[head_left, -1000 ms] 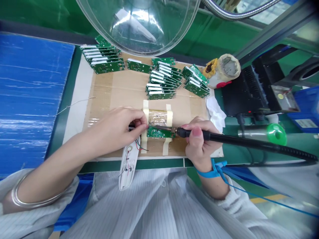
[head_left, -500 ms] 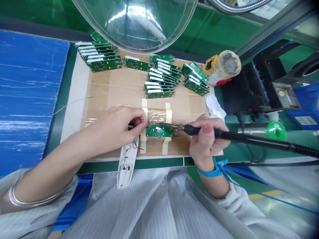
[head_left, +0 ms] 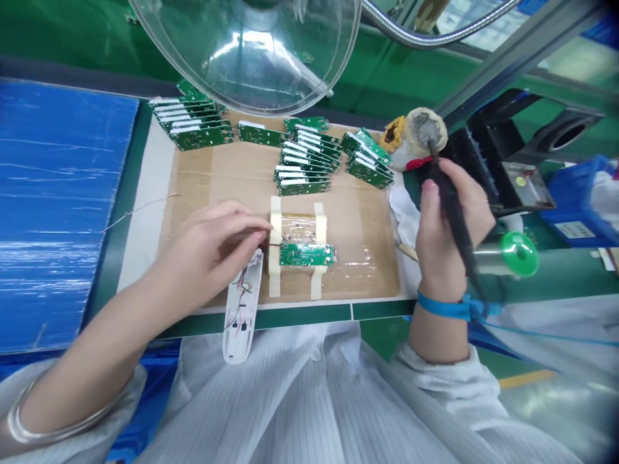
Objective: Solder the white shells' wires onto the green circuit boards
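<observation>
A small green circuit board (head_left: 306, 254) lies between two strips of masking tape on a cardboard sheet (head_left: 232, 174). My left hand (head_left: 213, 248) rests just left of it, fingers curled together near thin wires at the board's left end; what they pinch is hidden. A white plastic housing (head_left: 240, 309) with red and black wires lies below that hand, overhanging the bench edge. My right hand (head_left: 447, 222) is closed round a black soldering iron (head_left: 452, 209), raised to the right with its tip in the grey tip-cleaning pot (head_left: 420, 132).
Several stacks of green boards (head_left: 304, 164) stand along the cardboard's far side. A clear dome hood (head_left: 246, 48) hangs overhead. A black soldering station (head_left: 503, 174), a green-capped holder (head_left: 517, 254) and a white cloth (head_left: 401, 212) sit at right. Blue sheet (head_left: 58, 206) at left.
My right hand lifted the soldering iron off the board and swung it up and right to the cleaning pot. My left hand stayed beside the board, shifting slightly left.
</observation>
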Demonstrator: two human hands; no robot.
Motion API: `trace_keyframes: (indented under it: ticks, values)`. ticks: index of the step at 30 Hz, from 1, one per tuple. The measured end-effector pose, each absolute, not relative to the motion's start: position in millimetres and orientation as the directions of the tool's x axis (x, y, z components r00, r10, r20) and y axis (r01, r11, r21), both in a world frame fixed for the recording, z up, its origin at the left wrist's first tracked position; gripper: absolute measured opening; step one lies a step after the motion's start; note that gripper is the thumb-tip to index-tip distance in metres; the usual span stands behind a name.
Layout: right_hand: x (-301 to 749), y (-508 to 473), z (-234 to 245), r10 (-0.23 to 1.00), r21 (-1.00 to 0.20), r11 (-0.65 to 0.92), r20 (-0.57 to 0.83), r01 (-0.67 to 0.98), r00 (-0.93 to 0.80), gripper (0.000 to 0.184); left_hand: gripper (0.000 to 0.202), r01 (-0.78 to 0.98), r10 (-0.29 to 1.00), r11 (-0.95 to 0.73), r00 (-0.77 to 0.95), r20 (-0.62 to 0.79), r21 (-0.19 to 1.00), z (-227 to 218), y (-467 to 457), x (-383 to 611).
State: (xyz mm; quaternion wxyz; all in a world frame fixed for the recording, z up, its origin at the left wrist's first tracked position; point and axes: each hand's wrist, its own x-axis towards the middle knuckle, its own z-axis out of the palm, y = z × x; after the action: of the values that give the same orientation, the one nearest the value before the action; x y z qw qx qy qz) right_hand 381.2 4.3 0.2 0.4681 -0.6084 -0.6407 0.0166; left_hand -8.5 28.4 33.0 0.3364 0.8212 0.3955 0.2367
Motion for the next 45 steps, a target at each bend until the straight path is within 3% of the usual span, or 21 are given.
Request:
trace_keyframes:
  ticks: [3, 7, 10, 13, 15, 18, 20, 24, 27, 33, 45]
  values:
    - [370, -2, 0, 0.671, -0.584, 0.208, 0.669, 0.784, 0.32, 0.033, 0.029, 0.479, 0.855, -0.459, 0.466, 0.225, 0.748, 36, 0, -27]
    - [347, -9, 3, 0.662, -0.643, 0.209, 0.648, 0.737, 0.377, 0.033, 0.032, 0.434, 0.833, -0.465, 0.509, 0.216, 0.771, 40, -25, -36]
    - [331, -12, 7, 0.665, -0.653, 0.217, 0.643, 0.726, 0.38, 0.033, 0.029, 0.39, 0.757, -0.581, 0.581, 0.299, 0.714, 35, -28, -27]
    - [316, -15, 11, 0.676, -0.652, 0.247, 0.646, 0.717, 0.355, 0.03, 0.026, 0.34, 0.595, -0.773, 0.683, 0.424, 0.535, 27, -31, -12]
    - [308, -17, 13, 0.685, -0.651, 0.284, 0.652, 0.704, 0.326, 0.025, 0.03, 0.357, 0.493, -0.861, 0.76, 0.424, 0.362, 26, -35, -4]
    - [298, -20, 11, 0.673, -0.665, 0.359, 0.671, 0.655, 0.312, 0.016, 0.045, 0.471, 0.488, -0.872, 0.818, 0.306, 0.131, 29, -38, -1]
    - [291, -21, 9, 0.648, -0.692, 0.395, 0.676, 0.604, 0.351, 0.019, 0.043, 0.512, 0.512, -0.855, 0.806, 0.297, 0.086, 28, -31, -5]
    - [274, -26, 6, 0.686, -0.757, 0.429, 0.628, 0.492, 0.368, 0.026, 0.021, 0.525, 0.557, -0.822, 0.662, 0.502, 0.219, 10, -9, -12]
    - [263, -30, 3, 0.761, -0.787, 0.448, 0.584, 0.424, 0.281, 0.027, 0.019, 0.598, 0.616, -0.756, 0.511, 0.6, 0.267, -5, -4, -5]
    - [257, -32, -8, 0.783, -0.759, 0.54, 0.612, 0.363, 0.116, 0.02, 0.012, 0.642, 0.727, -0.656, 0.397, 0.56, 0.397, -11, -9, 12]
    - [259, -30, -13, 0.781, -0.738, 0.57, 0.624, 0.36, 0.043, 0.014, 0.007, 0.623, 0.746, -0.653, 0.432, 0.507, 0.43, -12, -6, 10]
